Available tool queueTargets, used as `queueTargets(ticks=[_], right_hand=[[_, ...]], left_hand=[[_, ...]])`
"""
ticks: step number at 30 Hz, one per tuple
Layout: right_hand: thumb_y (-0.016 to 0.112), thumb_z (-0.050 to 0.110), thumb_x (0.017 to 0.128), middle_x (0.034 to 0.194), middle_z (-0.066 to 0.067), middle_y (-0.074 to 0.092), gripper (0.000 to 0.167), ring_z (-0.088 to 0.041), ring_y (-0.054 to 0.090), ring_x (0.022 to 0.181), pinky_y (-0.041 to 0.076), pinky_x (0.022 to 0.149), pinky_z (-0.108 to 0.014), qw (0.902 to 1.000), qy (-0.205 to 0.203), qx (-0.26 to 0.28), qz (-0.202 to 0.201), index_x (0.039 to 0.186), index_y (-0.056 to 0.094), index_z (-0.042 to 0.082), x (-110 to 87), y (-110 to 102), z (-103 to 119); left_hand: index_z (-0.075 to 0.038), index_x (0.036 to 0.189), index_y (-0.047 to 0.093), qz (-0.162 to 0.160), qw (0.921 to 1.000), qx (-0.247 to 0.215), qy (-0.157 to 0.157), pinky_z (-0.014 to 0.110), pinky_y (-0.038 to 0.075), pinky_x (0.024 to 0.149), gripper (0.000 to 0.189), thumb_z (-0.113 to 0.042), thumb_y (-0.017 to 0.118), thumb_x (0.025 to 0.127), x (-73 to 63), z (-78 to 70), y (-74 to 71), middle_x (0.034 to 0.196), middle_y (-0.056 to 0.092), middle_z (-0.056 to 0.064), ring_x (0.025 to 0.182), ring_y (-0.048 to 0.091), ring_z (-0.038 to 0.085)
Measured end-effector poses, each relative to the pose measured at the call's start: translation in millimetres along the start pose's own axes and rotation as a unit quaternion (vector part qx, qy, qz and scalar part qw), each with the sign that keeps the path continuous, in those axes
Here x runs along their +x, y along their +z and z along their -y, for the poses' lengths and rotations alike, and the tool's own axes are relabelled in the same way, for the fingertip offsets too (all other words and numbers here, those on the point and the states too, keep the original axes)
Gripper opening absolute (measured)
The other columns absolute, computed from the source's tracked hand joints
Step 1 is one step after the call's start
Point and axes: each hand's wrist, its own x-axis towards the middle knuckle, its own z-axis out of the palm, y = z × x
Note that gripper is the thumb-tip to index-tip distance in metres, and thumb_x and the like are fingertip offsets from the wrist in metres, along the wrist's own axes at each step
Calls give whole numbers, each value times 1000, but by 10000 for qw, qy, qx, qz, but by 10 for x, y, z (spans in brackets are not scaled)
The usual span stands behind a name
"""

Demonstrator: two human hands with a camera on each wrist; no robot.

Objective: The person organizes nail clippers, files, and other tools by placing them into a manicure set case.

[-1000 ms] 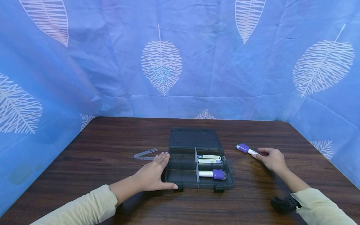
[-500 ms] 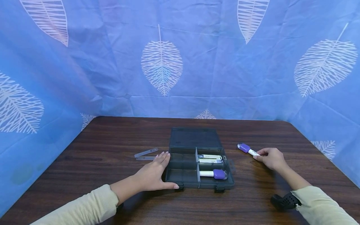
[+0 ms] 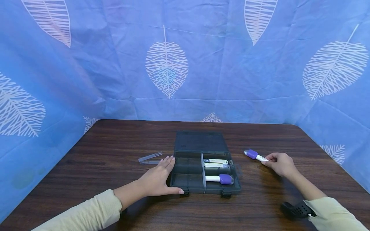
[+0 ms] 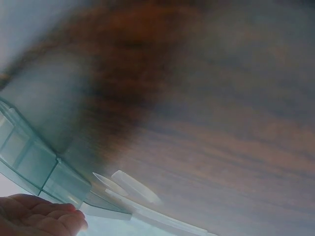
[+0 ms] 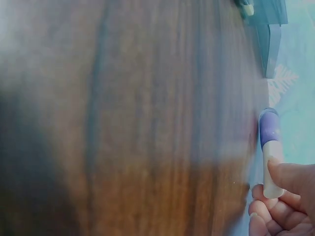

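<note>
In the head view, my left hand (image 3: 157,179) rests with extended fingers against the left side of a dark translucent divided box (image 3: 188,183), its thumb at the front edge. On the right, my right hand (image 3: 281,164) pinches the white end of a purple-and-white stick with a clear cap (image 3: 251,154), between thumb and fingers, low over the table. The right wrist view shows that grip on the stick (image 5: 269,129) closely. A similar purple-and-white stick (image 3: 224,179) lies in the box's front right compartment. Two pale items resembling nail clippers (image 3: 215,163) lie behind it.
The box's lid (image 3: 200,141) lies back, away from me. Two clear flat strips (image 3: 150,156) lie on the dark wooden table (image 3: 121,141) left of the box, one partly behind my left hand. A blue leaf-patterned cloth (image 3: 202,64) hangs behind the table.
My right forearm has shifted slightly rightward, while the hand keeps its pinch on the stick, which barely moves. The left hand stays against the box.
</note>
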Motion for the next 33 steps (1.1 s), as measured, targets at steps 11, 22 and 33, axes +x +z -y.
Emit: queueTargets(ticks=[11,22,33], right_hand=[[64,18,86,81,-16,66,27,-14,53,65,39,55,-27,10000,-14,-61,-55,93,66,-8,-74,-3,17],[63,15,87,76,-10,66,21,-12,51,63,38,54,-26,9997,-32,85,-228,90,68,-5,-136,26,65],[62,17,89,66,-4,60,23,-10,38,53,30,47,-23,9976,-114,321,-601,92,68,-5,-214,24,176]], left_hand=[[2,145,26,10,10000,-40,23,47,34,107,104,-68,59,75,-8,0,-8,152,23,20,140,25,33],[2,145,25,28,10000,-77,-29,48,39,103,105,-68,59,75,-7,-5,-3,152,24,19,140,25,35],[3,145,26,-7,10000,-38,22,47,33,107,105,-68,59,75,-4,-10,-6,151,24,20,140,25,34]])
